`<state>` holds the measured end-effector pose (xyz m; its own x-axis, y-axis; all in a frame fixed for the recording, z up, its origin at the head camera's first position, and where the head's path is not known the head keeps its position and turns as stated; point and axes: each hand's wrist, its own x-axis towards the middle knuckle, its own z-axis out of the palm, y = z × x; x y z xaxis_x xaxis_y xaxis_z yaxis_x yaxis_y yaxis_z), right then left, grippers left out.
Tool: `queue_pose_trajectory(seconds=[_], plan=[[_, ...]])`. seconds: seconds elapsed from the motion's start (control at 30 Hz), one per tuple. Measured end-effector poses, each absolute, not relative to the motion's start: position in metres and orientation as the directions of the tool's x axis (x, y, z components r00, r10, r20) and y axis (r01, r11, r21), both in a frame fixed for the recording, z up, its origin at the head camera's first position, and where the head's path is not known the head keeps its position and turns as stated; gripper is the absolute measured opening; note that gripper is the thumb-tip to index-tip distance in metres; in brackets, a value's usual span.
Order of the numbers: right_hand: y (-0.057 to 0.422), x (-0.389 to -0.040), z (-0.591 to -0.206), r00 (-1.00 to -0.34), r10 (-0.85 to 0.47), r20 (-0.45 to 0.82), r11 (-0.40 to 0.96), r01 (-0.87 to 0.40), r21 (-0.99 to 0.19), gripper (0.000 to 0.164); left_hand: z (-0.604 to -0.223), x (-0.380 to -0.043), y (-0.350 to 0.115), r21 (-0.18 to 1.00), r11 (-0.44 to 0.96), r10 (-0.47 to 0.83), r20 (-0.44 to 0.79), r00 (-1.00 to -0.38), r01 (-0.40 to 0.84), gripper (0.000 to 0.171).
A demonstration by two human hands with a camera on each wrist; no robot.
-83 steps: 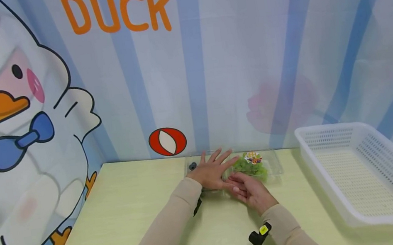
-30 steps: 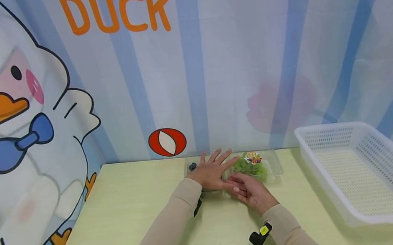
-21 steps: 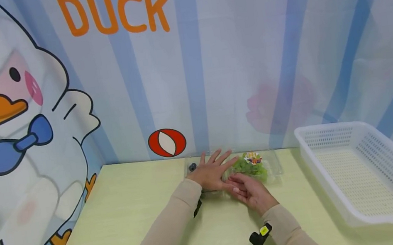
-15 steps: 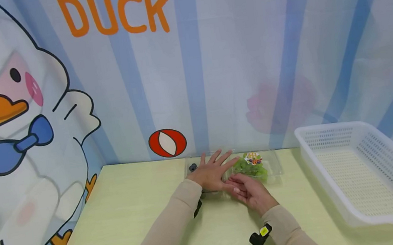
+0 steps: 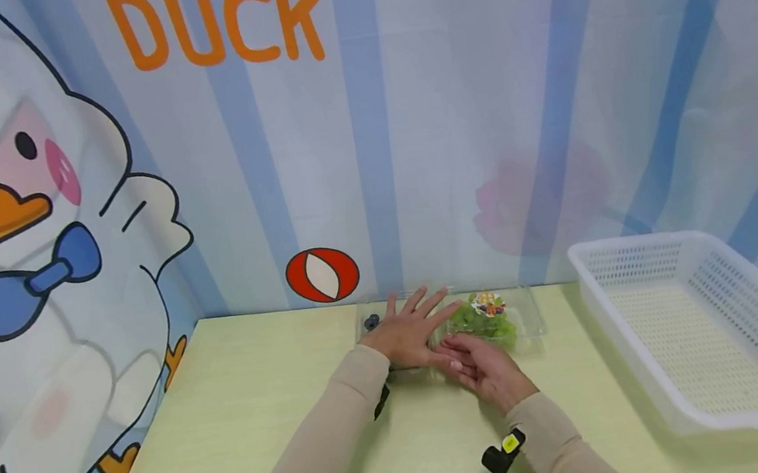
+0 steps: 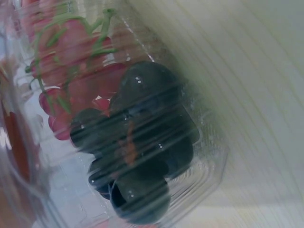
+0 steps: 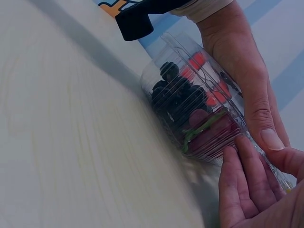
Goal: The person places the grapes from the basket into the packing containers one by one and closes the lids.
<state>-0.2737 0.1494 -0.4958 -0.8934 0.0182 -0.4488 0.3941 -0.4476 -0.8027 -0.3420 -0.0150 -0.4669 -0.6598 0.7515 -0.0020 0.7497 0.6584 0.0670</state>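
My left hand (image 5: 408,339) lies with fingers spread on the lid of a clear plastic fruit box (image 7: 156,76). Through its ribbed wall, the left wrist view shows dark round grapes (image 6: 145,95) beside red grapes (image 6: 71,42) on green stems. My right hand (image 5: 493,372) is at the front side of the box, its fingers nearly straight against the wall, close to the left thumb. Green fruit, perhaps grapes (image 5: 494,329), shows under clear plastic to the right, with a colourful sticker (image 5: 487,304) above it. Whether this is the same box or a second one is unclear.
At the right of the pale wooden table (image 5: 263,398) stands a white perforated plastic basket (image 5: 693,346). Behind the table hangs a blue-striped duck curtain (image 5: 432,100), close to the fruit. A small black device (image 5: 501,458) sits at the right wrist.
Both hands and the fruit hold the same places throughout. Only the head view has shifted very slightly.
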Motion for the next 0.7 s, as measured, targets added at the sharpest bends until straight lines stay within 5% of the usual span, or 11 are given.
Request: queue_pose_trajectory(seconds=[0.7], plan=[[0.1469,-0.2745,-0.4952,-0.888,0.041,-0.457,-0.445,0.394,-0.804,0.038,-0.4639,-0.3394,-0.0155,0.070,0.654,0.755,0.004,-0.656,0.753,0.099]])
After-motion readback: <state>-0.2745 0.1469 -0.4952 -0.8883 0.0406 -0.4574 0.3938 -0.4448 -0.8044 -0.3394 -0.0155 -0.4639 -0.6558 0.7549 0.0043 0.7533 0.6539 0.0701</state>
